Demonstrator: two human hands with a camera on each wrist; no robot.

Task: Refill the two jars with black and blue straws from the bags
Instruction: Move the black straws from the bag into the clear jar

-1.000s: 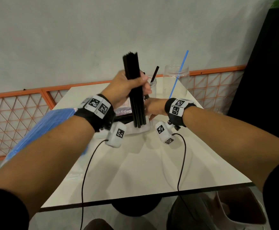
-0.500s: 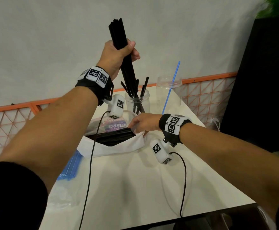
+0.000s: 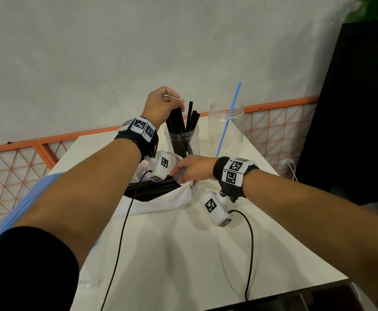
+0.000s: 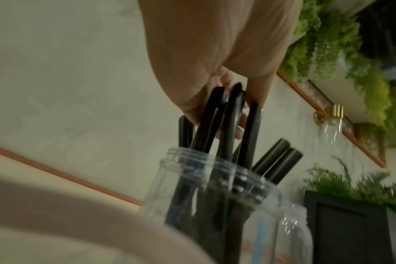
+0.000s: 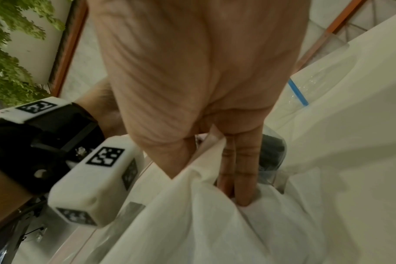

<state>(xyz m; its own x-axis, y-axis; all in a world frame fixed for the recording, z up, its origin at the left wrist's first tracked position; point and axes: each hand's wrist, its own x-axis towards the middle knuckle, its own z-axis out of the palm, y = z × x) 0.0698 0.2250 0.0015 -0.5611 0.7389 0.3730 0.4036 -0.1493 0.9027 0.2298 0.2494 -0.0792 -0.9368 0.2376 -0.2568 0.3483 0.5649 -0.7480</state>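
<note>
A clear jar [image 3: 182,140] at the table's far side holds several black straws [image 3: 191,118]. My left hand [image 3: 175,103] is above it, fingers curled round the tops of a bundle of black straws [image 4: 226,121] that stands inside the jar [image 4: 217,180]. To its right a second clear jar [image 3: 225,129] holds one blue straw [image 3: 229,121]. My right hand [image 3: 180,176] pinches the rim of the white bag [image 3: 161,203], thumb and fingers [image 5: 242,169] on the bag [image 5: 215,223]. More black straws [image 3: 152,189] lie in the bag's mouth.
A bag of blue straws [image 3: 32,200] lies at the table's left edge, partly hidden by my left arm. The white table [image 3: 183,254] carries two wrist-camera cables. An orange lattice fence [image 3: 273,129] runs behind, and a black cabinet [image 3: 352,108] stands at the right.
My left hand has come down from high above the table and lowered the bundle of black straws into the jar. My right hand has stayed on the white bag.
</note>
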